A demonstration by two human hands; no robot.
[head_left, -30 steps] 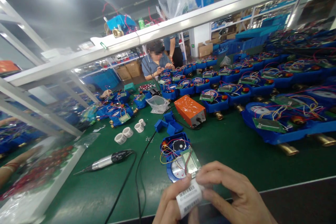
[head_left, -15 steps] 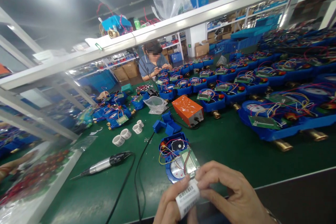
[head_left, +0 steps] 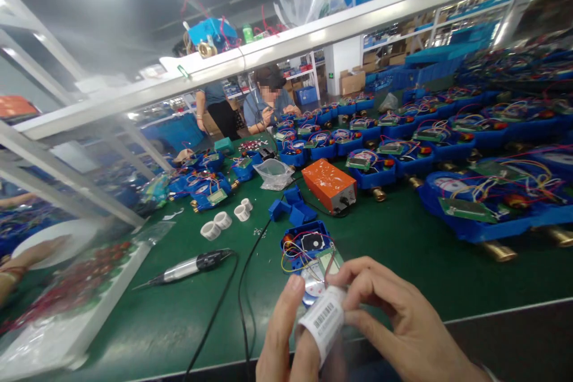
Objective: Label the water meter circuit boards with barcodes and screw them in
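A white roll of barcode labels (head_left: 326, 317) is looped around a finger of my left hand (head_left: 282, 340). The thumb or forefinger of that hand points up, off the roll. My right hand (head_left: 398, 322) pinches at the roll's upper right edge; whether a loose label lies between its fingertips cannot be made out. Just beyond both hands sits a small blue meter housing (head_left: 308, 245) with coloured wires. Its green circuit board (head_left: 329, 258) is partly hidden by my right hand.
An electric screwdriver (head_left: 188, 267) with a black cable lies left. Behind it stand several white label rolls (head_left: 217, 224). Blue plastic pieces (head_left: 293, 206) and an orange box (head_left: 330, 185) lie beyond the housing. Wired blue meters (head_left: 474, 200) fill the right. A co-worker (head_left: 268, 98) sits opposite.
My left thumb or forefinger has lifted off the roll, and the roll has tilted a little. The view has shifted slightly left. Another person has appeared beside the co-worker opposite.
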